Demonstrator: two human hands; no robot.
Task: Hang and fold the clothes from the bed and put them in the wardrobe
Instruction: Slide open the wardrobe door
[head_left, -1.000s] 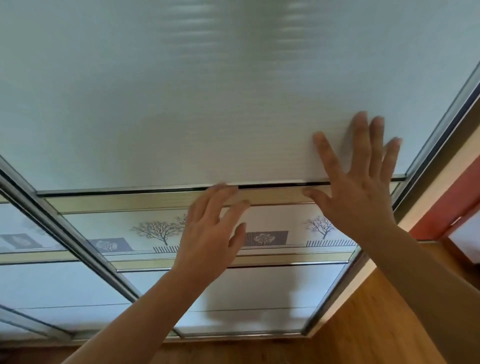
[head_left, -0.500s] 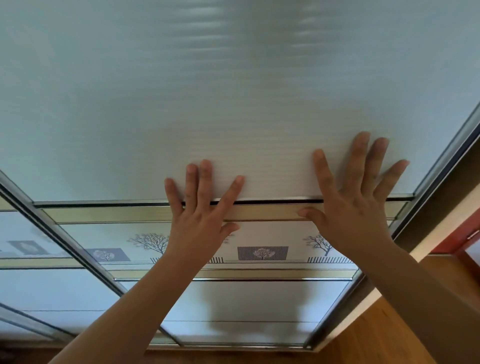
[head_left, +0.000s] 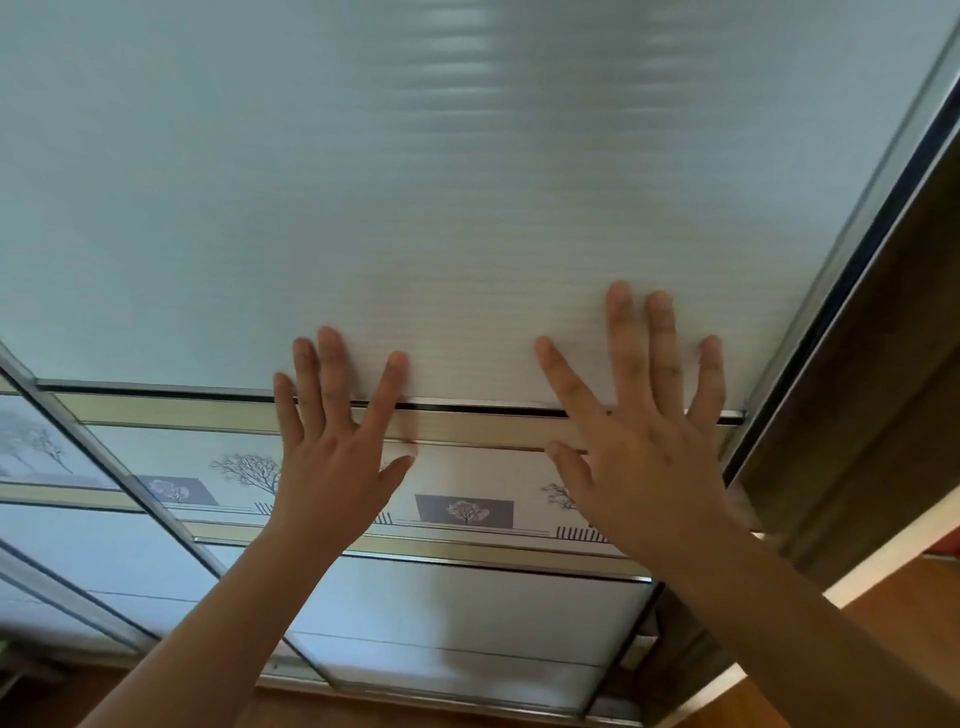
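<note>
Our left hand (head_left: 332, 457) and right hand (head_left: 644, 457) lie flat, fingers straight and spread, on the wardrobe door (head_left: 415, 182) that fills most of the frame. Neither grips anything. Our fingertips touch the frosted panel, and our palms cover the tree-printed band (head_left: 462, 509) below centre.

I read the wardrobe door (head_left: 467, 208) as a sliding panel, frosted and pale, in a metal frame. Below it run a gold strip (head_left: 208, 415) and a white band (head_left: 467, 475) printed with trees. A second door (head_left: 31, 457) overlaps behind at left.
</note>
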